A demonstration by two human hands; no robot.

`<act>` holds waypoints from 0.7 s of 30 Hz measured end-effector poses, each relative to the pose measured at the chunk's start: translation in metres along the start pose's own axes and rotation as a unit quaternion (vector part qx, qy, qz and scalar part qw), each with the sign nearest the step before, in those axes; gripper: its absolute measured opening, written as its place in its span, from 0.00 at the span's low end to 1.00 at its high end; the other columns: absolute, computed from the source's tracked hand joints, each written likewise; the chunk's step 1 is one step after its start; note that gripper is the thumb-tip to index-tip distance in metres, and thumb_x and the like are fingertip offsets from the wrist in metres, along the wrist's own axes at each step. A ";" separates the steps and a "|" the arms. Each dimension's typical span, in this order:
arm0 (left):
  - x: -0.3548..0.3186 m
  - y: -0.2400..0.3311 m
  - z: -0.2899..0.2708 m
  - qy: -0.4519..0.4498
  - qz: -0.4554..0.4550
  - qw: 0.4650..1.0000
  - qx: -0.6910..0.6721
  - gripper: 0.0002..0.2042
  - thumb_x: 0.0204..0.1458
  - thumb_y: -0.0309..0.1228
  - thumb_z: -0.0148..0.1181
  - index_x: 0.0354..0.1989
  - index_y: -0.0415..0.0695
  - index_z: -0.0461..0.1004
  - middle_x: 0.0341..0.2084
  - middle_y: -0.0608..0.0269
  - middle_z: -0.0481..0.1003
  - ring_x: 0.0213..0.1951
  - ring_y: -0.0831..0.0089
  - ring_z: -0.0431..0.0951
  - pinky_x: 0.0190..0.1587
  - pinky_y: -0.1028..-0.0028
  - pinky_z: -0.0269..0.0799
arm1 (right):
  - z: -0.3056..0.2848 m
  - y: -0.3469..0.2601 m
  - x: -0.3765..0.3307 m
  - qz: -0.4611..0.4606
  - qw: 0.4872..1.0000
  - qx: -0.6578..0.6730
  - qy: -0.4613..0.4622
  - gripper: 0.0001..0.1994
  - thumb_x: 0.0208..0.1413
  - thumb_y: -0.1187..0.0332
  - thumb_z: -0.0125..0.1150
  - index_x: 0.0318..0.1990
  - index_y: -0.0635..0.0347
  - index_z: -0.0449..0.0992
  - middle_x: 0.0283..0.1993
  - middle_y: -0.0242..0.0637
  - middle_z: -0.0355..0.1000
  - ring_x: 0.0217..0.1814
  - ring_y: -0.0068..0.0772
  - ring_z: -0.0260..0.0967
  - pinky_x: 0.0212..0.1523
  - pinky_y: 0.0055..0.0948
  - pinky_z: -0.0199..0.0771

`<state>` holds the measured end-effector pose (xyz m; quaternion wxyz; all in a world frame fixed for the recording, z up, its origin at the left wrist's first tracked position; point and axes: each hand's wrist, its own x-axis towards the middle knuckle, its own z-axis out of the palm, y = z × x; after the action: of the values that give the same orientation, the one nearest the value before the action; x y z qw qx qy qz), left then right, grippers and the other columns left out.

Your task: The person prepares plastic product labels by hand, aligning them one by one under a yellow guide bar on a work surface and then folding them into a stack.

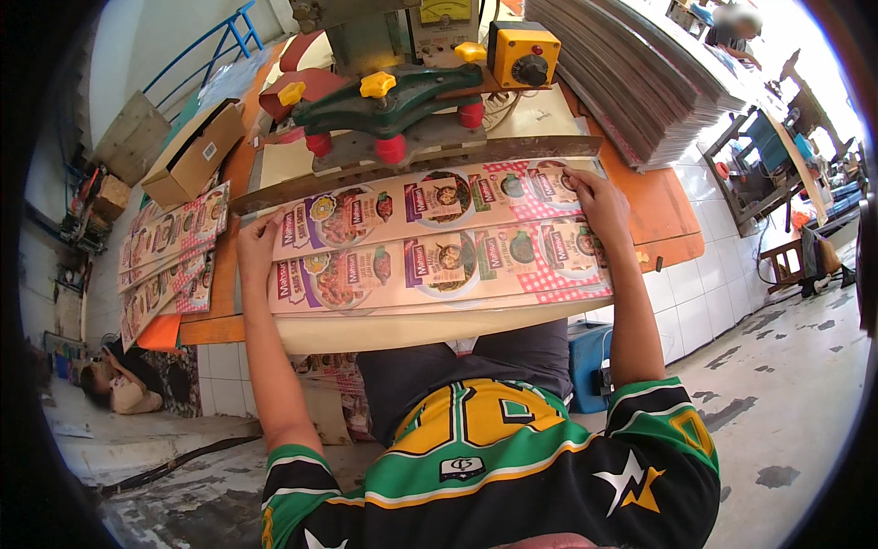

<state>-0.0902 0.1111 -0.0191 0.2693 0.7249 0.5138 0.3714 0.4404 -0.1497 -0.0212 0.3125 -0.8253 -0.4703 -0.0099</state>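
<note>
A long printed strip (384, 212), cream with pictures of food bowls and a red-checked band, lies along the metal bar of a press. My left hand (260, 240) pinches its left end, fingers closed on the edge. At the other end my right hand (596, 206) grips the upper right corner between thumb and fingers. A second printed strip (389, 272) of the same pattern shows just below, nearer to me, partly overlapped by the first. Just beyond the strips stands the press head (384, 105), dark green with yellow knobs and red cylinders.
A yellow control box (524, 55) with a black dial sits on the press. Printed sheets (169, 238) are piled at the left, near an open cardboard box (194, 154). A tall stack of flat sheets (640, 82) rises back right. A blue container (590, 361) stands below the orange table (666, 215).
</note>
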 end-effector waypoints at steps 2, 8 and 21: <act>0.000 0.001 0.001 -0.001 0.001 1.000 0.010 0.15 0.62 0.37 0.64 0.50 0.39 0.84 0.32 0.60 0.85 0.33 0.84 0.77 0.38 0.78 0.73 | -0.001 0.001 -0.001 0.004 1.000 0.001 -0.002 0.15 0.66 0.53 0.58 0.54 0.40 0.84 0.46 0.41 0.82 0.50 0.48 0.79 0.48 0.42 0.75; 0.000 0.000 0.001 -0.010 0.000 1.000 0.000 0.15 0.62 0.36 0.64 0.50 0.38 0.83 0.32 0.60 0.85 0.33 0.84 0.77 0.38 0.78 0.73 | -0.004 -0.003 -0.001 0.003 1.000 0.004 -0.004 0.14 0.66 0.54 0.58 0.54 0.39 0.84 0.47 0.42 0.82 0.51 0.49 0.78 0.48 0.43 0.75; -0.007 0.008 -0.001 -0.007 0.020 1.000 0.009 0.16 0.63 0.36 0.63 0.51 0.38 0.83 0.34 0.59 0.85 0.35 0.83 0.77 0.41 0.78 0.73 | -0.005 -0.005 -0.002 -0.005 1.000 0.007 -0.003 0.15 0.66 0.55 0.57 0.54 0.41 0.84 0.45 0.42 0.82 0.48 0.48 0.79 0.48 0.42 0.75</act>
<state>-0.0885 0.1019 -0.0140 0.2591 0.7402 0.5002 0.3671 0.4371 -0.1522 -0.0153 0.3170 -0.8207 -0.4752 -0.0059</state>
